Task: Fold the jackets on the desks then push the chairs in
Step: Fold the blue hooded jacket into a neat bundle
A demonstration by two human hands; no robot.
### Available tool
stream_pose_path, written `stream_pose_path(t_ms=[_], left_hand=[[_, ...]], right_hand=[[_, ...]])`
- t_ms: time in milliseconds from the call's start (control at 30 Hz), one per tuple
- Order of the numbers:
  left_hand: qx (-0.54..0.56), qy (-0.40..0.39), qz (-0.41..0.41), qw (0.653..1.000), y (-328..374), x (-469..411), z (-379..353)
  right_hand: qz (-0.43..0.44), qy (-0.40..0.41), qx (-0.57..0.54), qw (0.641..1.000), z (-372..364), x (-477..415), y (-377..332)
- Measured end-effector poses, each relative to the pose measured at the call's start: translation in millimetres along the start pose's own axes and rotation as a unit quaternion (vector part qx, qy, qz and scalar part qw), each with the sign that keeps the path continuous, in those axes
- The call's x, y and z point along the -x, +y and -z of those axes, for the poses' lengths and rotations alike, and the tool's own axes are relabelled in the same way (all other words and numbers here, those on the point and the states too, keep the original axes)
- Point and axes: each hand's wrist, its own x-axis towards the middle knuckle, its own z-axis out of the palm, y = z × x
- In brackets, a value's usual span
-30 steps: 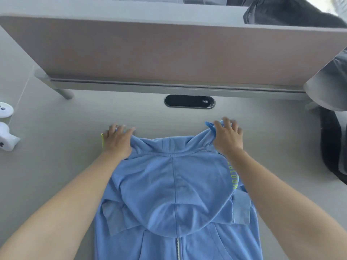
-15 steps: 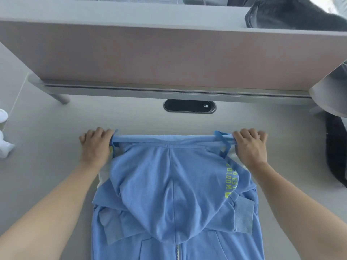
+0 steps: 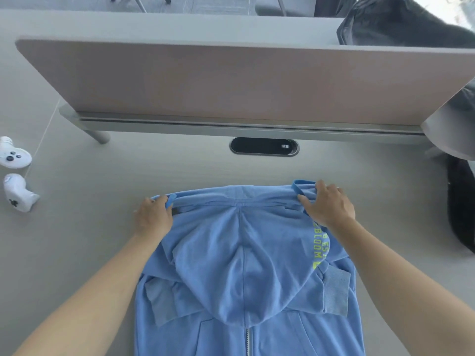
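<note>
Well, controllers and maybe bag flank jacket

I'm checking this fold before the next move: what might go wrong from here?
1. The ribbed cuff lies loose beside the hood; folding the jacket over may drag it out.
2. The left hand and right hand grip only the shoulder corners, so the middle could sag and crease.
3. The blue drawstring by the right hand sticks out and may stay outside the fold.
</note>
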Motion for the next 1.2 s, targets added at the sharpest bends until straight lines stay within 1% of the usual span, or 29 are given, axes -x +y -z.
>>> stream_pose_path(t_ms=[67, 133, 167, 200, 233, 267, 300, 333, 367, 400, 433, 467, 500, 533, 567, 600, 633, 667, 733, 767, 800, 833, 867, 933, 1000, 1067, 1100, 1133, 1200], left_hand=[[0.055, 0.015, 0.000, 0.998, 2, -1, 6], [0.099, 0.023, 0.043, 0.994, 7, -3, 13], [0.150, 0.033, 0.084, 0.985, 10, -6, 19], [0.239, 0.047, 0.131, 0.961, 13, -8, 29], [0.358, 0.064, 0.168, 0.916, 17, -11, 38], [0.485, 0.088, 0.196, 0.848, 22, -11, 49], [0.579, 0.116, 0.208, 0.780, 25, -7, 57], [0.609, 0.134, 0.197, 0.756, 28, 0, 61], [0.581, 0.138, 0.161, 0.786, 32, 11, 64], [0.518, 0.125, 0.103, 0.840, 36, 27, 61], [0.450, 0.090, 0.019, 0.888, 38, 46, 55], [0.379, 0.021, -0.090, 0.921, 41, 68, 51], [0.295, -0.077, -0.201, 0.931, 44, 90, 46], [0.202, -0.187, -0.293, 0.916, 45, 107, 41], [0.113, -0.270, -0.345, 0.892, 43, 118, 36], [0.068, -0.301, -0.363, 0.879, 40, 120, 30], [0.073, -0.290, -0.365, 0.882, 36, 119, 30], [0.114, -0.238, -0.352, 0.898, 32, 110, 28], [0.195, -0.076, -0.309, 0.928, 31, 90, 28], [0.207, -0.001, -0.298, 0.932, 32, 77, 29], [0.187, 0.057, -0.287, 0.938, 36, 64, 30], [0.142, 0.086, -0.274, 0.947, 39, 52, 28], [0.088, 0.083, -0.256, 0.959, 43, 41, 25], [0.016, 0.008, -0.196, 0.980, 52, 27, 18], [-0.021, -0.060, -0.137, 0.989, 57, 25, 4], [-0.036, -0.113, -0.055, 0.991, 56, 27, -1], [-0.031, -0.124, -0.018, 0.992, 52, 32, -2], [-0.026, -0.112, -0.001, 0.993, 48, 39, -3], [-0.005, -0.047, 0.004, 0.999, 36, 51, -6]], right_hand=[[0.028, 0.033, 0.056, 0.998, 1, 1, -1], [0.060, 0.066, 0.077, 0.993, 3, 0, -7], [0.069, 0.065, 0.059, 0.994, 6, 0, -12], [0.060, 0.055, 0.006, 0.997, 11, 0, -16], [0.035, 0.044, -0.082, 0.995, 16, 0, -19], [-0.004, 0.042, -0.190, 0.981, 21, 1, -21], [-0.047, 0.047, -0.302, 0.951, 29, 5, -24], [-0.076, 0.067, -0.409, 0.907, 36, 11, -27], [-0.088, 0.088, -0.488, 0.864, 41, 21, -32], [-0.073, 0.099, -0.526, 0.842, 42, 34, -35], [-0.023, 0.091, -0.525, 0.846, 39, 51, -38], [0.066, 0.063, -0.481, 0.872, 32, 68, -39], [0.175, 0.017, -0.388, 0.905, 24, 87, -38], [0.285, -0.034, -0.264, 0.921, 16, 102, -36], [0.365, -0.073, -0.147, 0.916, 9, 111, -31], [0.414, -0.086, -0.065, 0.904, 1, 112, -24], [0.425, -0.080, -0.041, 0.901, -1, 108, -19], [0.414, -0.056, -0.056, 0.907, -1, 102, -14], [0.366, 0.052, -0.095, 0.924, 1, 88, -12], [0.336, 0.111, -0.089, 0.931, 3, 80, -14], [0.307, 0.150, -0.071, 0.937, 4, 72, -17], [0.275, 0.147, -0.049, 0.949, 3, 63, -22], [0.248, 0.118, -0.023, 0.961, 2, 56, -28], [0.233, 0.059, 0.046, 0.970, -3, 43, -37], [0.204, 0.029, 0.093, 0.974, -16, 27, -36], [0.133, -0.006, 0.101, 0.986, -27, 15, -24], [0.112, -0.020, 0.105, 0.988, -30, 13, -16], [0.107, -0.021, 0.110, 0.988, -34, 13, -8], [0.116, 0.000, 0.110, 0.987, -39, 13, 2]])
